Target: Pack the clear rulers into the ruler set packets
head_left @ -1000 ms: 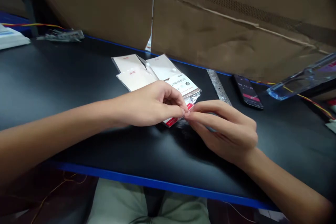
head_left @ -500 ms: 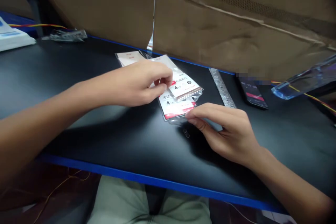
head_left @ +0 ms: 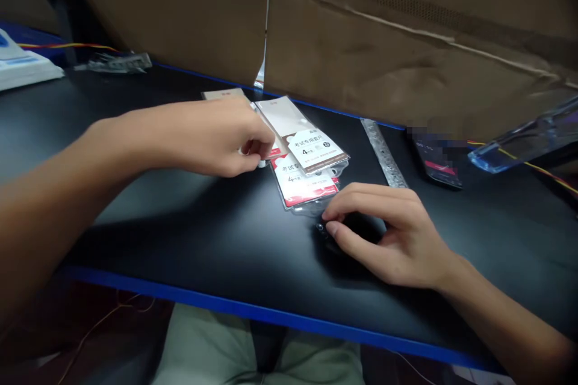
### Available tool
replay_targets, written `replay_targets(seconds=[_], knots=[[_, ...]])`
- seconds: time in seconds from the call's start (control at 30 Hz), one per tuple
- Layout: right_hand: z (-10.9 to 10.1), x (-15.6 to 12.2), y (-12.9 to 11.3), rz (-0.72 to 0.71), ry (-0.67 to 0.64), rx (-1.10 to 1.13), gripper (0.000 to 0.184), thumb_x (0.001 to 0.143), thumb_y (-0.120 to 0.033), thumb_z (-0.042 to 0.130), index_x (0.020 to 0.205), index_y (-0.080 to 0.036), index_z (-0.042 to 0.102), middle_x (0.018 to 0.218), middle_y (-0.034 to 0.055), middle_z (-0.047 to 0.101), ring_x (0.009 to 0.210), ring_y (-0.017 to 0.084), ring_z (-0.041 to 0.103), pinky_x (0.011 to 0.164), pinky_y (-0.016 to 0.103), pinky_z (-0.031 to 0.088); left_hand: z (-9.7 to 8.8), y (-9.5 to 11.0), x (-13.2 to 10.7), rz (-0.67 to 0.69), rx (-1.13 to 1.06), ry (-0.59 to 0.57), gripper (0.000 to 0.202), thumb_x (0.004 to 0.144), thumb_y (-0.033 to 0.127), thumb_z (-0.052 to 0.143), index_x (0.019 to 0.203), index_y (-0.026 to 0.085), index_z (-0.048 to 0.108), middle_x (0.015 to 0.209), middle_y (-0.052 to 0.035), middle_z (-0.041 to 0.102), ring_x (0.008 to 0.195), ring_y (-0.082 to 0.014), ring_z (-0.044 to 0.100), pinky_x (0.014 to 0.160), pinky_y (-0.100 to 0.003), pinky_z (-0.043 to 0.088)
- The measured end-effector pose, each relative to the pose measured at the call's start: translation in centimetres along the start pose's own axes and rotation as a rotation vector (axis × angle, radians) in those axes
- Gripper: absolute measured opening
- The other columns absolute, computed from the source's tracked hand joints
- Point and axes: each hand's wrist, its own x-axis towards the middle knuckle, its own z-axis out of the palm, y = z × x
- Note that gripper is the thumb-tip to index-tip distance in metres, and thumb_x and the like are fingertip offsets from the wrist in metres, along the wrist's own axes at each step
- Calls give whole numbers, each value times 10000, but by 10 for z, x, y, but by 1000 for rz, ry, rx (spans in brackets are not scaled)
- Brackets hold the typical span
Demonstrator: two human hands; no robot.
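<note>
My left hand [head_left: 235, 141] is curled with its thumb and fingers together, at the left side of the packets. A bit of white shows at its fingertips, too small to name. Beside it lie overlapping clear-sleeved packets with printed cards: a brown-banded packet [head_left: 318, 147] on top, a red-and-white packet [head_left: 304, 183] under it, and a pale one [head_left: 223, 94] behind, partly hidden by my hand. My right hand [head_left: 383, 231] is low over the table, thumb and forefinger slightly apart. Just left of those fingertips lies a tiny clear piece [head_left: 320, 227].
A clear ruler-like strip [head_left: 383, 153] and a phone [head_left: 436, 159] lie to the right. Further right is a clear blue-tinted plastic piece [head_left: 497, 153]. Cardboard [head_left: 383, 60] stands along the back. Crumpled clear plastic [head_left: 120, 62] and a white object [head_left: 31, 69] sit back left.
My left hand has moved left, off the top packet, uncovering more of its print. My right hand has come away from the packet's lower edge and down toward the tiny clear piece.
</note>
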Motion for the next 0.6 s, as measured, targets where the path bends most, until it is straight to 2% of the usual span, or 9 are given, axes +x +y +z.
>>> replay_targets(seconds=[0.1,0.27,0.43,0.6], knots=[[-1,1,0,30,-1,11,166,805,-33,682,844,-195,688,765,6,687,693,141,621,661,278,495,-4,5,1,61,19,-153,90,826,181,622,773,167,694,686,3,651,607,-116,516,611,-253,368],[-1,1,3,72,20,29,155,830,-53,676,853,-206,689,793,-5,728,698,137,654,668,264,503,-7,15,1,100,-20,-106,78,816,191,626,769,182,686,698,-1,668,628,-121,517,615,-263,360],[-2,0,5,112,61,-27,140,851,-84,679,866,-221,703,806,-8,748,679,145,665,620,266,494,-6,13,0,141,-7,-78,82,831,197,627,799,192,702,695,5,657,606,-121,486,609,-279,342],[-5,0,6,80,2,-90,166,841,-75,683,899,-224,728,826,4,761,696,160,684,639,277,515,-2,10,-1,96,-87,-121,46,799,193,671,766,218,691,667,15,630,593,-140,491,611,-293,348]])
